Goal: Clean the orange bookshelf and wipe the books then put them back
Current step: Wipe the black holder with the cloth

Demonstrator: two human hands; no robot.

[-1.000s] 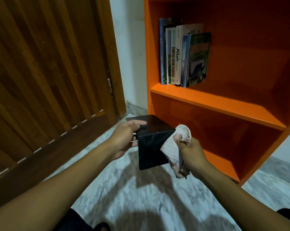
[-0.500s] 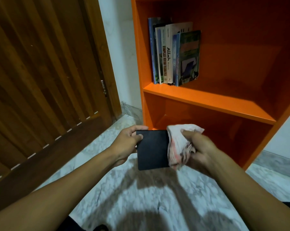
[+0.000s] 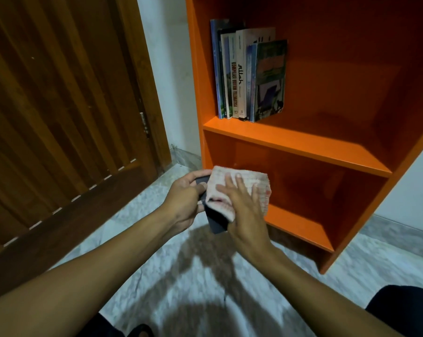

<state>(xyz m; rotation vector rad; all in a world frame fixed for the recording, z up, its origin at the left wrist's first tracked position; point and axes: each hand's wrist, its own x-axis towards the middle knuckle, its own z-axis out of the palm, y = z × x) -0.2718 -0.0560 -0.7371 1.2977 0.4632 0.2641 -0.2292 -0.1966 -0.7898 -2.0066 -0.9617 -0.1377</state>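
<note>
Orange bookshelf [image 3: 295, 139] ahead, mid book-wipe: left hand [image 3: 183, 203] grips the black book [image 3: 215, 222] off the shelf over the floor, right hand [image 3: 242, 205] flat, fingers spread, pressing the cloth [image 3: 232, 188] on its cover; next, probably shelve it beside the standing books [image 3: 249, 74] at the shelf's left end.

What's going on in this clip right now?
A person is wiping a dark-covered book. The left hand grips its edge while the right hand presses a pale pinkish cloth flat against the cover. Several upright books already stand on the orange bookshelf, at the left end of the upper shelf.
</note>
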